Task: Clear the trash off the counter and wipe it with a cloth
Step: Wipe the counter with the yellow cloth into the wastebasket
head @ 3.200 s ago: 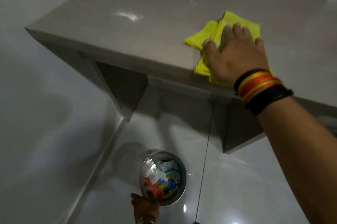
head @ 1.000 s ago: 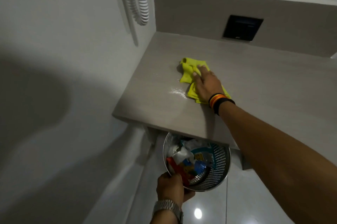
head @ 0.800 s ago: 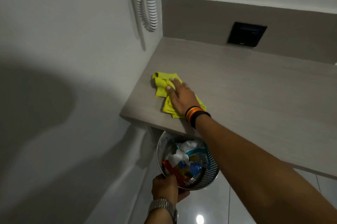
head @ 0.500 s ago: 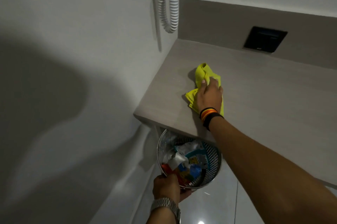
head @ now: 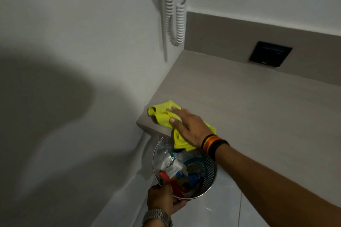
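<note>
Plain white wall [head: 73, 60] on the left with a big soft shadow across it, and a grey-beige counter [head: 249, 106] running into the corner with a low backsplash of the same colour behind it. Glossy pale floor tiles [head: 230, 212] show down below.

On the counter, right at its front left corner, there's a yellow cloth [head: 162, 114], all bunched up, with one end hanging off the front edge just above the bin. The right hand [head: 190, 127] lies flat on top of it, palm down, fingers spread and pressing the cloth onto the surface, not pinching it. Stack of black, orange and yellow bands [head: 212, 143] on that wrist.

Under the counter edge sits a round metal mesh bin [head: 210, 169], held up off the floor and tilted toward the camera. It's full of trash [head: 182, 173]: crumpled white, red, blue and teal wrappers. The left hand [head: 162, 201] grips the near rim, fingers curled round it, with a metal watch [head: 156, 216] on the wrist.

Smaller stuff: a white coiled cord [head: 175, 16] hangs down the wall in the corner, and there's a small black square panel [head: 269, 54] set into the backsplash.
</note>
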